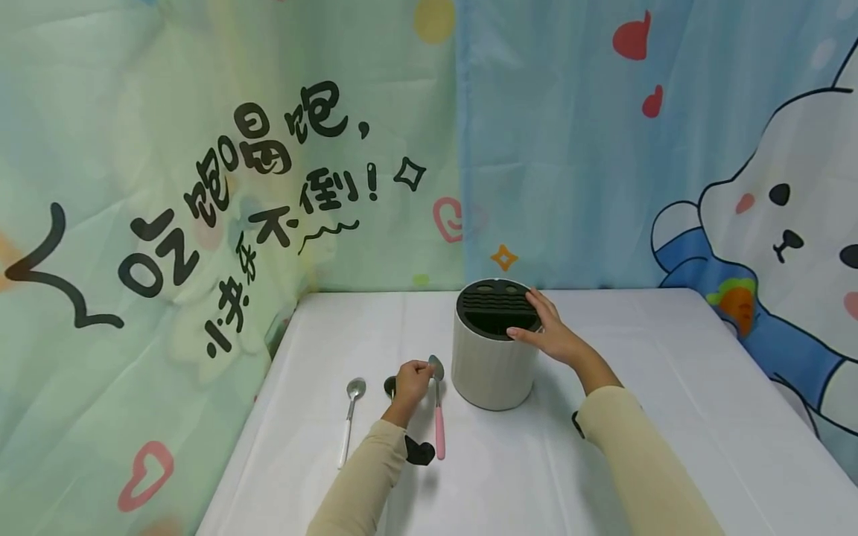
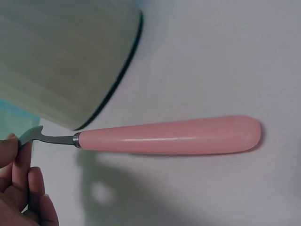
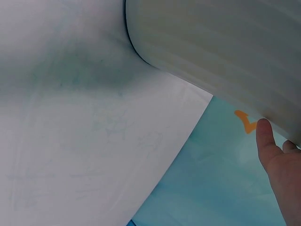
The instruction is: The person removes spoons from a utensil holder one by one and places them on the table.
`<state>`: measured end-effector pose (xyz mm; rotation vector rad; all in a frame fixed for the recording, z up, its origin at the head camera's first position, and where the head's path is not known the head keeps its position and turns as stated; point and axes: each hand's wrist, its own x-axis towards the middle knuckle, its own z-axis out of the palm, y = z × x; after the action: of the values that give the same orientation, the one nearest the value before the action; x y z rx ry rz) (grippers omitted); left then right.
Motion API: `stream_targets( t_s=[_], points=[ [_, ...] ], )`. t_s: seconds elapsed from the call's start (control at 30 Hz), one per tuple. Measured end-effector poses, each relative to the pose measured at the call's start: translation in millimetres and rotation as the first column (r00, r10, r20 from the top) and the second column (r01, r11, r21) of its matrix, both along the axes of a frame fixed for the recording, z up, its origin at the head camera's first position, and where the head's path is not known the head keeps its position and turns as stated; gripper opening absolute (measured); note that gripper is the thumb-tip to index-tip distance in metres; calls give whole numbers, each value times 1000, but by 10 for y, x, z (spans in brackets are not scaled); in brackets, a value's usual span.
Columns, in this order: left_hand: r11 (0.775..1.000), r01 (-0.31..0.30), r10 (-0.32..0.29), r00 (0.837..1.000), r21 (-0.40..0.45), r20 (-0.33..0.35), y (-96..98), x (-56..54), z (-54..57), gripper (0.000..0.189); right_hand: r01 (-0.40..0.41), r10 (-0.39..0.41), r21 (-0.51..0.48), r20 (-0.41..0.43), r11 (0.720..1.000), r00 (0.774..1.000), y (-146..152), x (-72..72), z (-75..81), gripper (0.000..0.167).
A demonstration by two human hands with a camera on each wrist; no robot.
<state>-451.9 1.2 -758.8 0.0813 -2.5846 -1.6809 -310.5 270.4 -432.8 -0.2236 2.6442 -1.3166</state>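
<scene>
My left hand pinches the metal end of a spoon with a glossy pink handle, between thumb and fingertip. In the left wrist view the pink handle lies low over the white cloth, just beside the holder. A white cylindrical utensil holder with a black slotted top stands upright to the right of the spoon. On the holder's right rim rests my right hand, thumb and fingers spread. The right wrist view shows one extended finger against the holder's side.
A spoon with a white handle lies on the left of the white table. A dark utensil head shows partly behind my left hand. Near the left sleeve is a black heart shape. Printed curtains hang behind.
</scene>
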Motion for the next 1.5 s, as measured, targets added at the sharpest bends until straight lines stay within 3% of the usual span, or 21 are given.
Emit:
stream_targets(
  t_s=[0.1, 0.17, 0.23, 0.3, 0.37, 0.4, 0.47, 0.53, 0.57, 0.63, 0.7, 0.73, 0.8, 0.83, 0.87, 0.93, 1.17, 1.3, 1.37, 1.43, 1.5],
  points=[
    [1000, 6, -5, 1000, -15, 28, -15, -54, -237, 46, -2, 2, 1, -7, 1000, 1000, -16, -8, 6, 98],
    [998, -10, 9, 1000, -60, -8, -16, -9, -284, 45, -2, 2, 1, -9, 1000, 1000, -32, -12, 2, 98],
    [995, -15, 16, 1000, -98, 10, -18, 126, -139, 40, 0, 0, -6, -8, 1000, 1000, -52, -12, -7, 97],
    [991, -23, 28, 999, -131, 37, -21, 314, 98, 37, 1, -1, -10, -3, 1000, 1000, -75, -9, -17, 97],
    [992, -22, 21, 1000, -128, -10, -49, 449, 215, 34, 0, 0, -15, 1, 1000, 1000, -98, -4, -28, 98],
    [991, -12, 14, 1000, -136, 13, -65, 490, 261, 35, -1, 1, -17, 2, 1000, 1000, -108, -3, -32, 98],
    [985, -43, 44, 999, -170, 6, -80, 445, 124, 29, -4, 4, -20, 1, 1000, 1000, -125, 2, -37, 98],
    [975, -72, 73, 997, -208, 0, -100, 250, -243, 26, -7, 7, -21, -3, 1000, 1000, -135, 2, -36, 98],
    [969, -79, 92, 995, -233, 45, -109, 118, -452, 24, -9, 9, -23, -5, 1000, 1000, -138, 3, -33, 98],
    [962, -95, 120, 989, -256, 83, -108, 0, -608, 28, -14, 14, -22, -11, 1000, 1000, -144, 9, -4, 98],
    [960, -96, 118, 990, -262, 71, -98, 9, -543, 30, -15, 15, -18, -14, 1000, 1000, -146, 13, 33, 98],
    [962, -85, 106, 992, -261, 67, -91, 74, -403, 31, -15, 15, -18, -15, 1000, 1000, -145, 17, 55, 97],
    [966, -61, 82, 994, -250, 71, -70, 293, 50, 34, -13, 13, -12, -20, 1000, 1000, -140, 20, 94, 97],
    [964, -57, 79, 994, -261, 75, -55, 368, 209, 28, -11, 11, -10, -21, 1000, 1000, -135, 18, 104, 97],
    [963, -59, 71, 997, -263, 38, -48, 417, 287, 30, -11, 10, -7, -23, 1000, 1000, -130, 16, 109, 97],
    [966, -25, 40, 998, -257, 55, -62, 502, 460, 36, -9, 9, -3, -26, 1000, 1000, -120, 11, 112, 97],
    [943, -63, 63, 998, -326, -11, -66, 500, 391, 36, 9, -9, -1, -15, 1000, 1000, -87, 2, 75, 97],
    [948, -21, 25, 1000, -319, 9, -77, 588, 550, 39, 25, -25, 9, -12, 1000, 1000, -59, -2, 44, 97],
    [941, -17, 11, 1000, -337, -17, -74, 613, 541, 35, 29, -29, 10, -8, 1000, 1000, -49, 3, 30, 97],
    [930, -9, 2, 1000, -368, -18, -62, 597, 466, 32, 29, -29, 14, -3, 999, 1000, -37, 10, 12, 98],
    [911, -41, 19, 998, -411, -57, -22, 527, 265, 27, 27, -27, 11, 3, 1000, 1000, -20, 21, 0, 98]
  ],
)
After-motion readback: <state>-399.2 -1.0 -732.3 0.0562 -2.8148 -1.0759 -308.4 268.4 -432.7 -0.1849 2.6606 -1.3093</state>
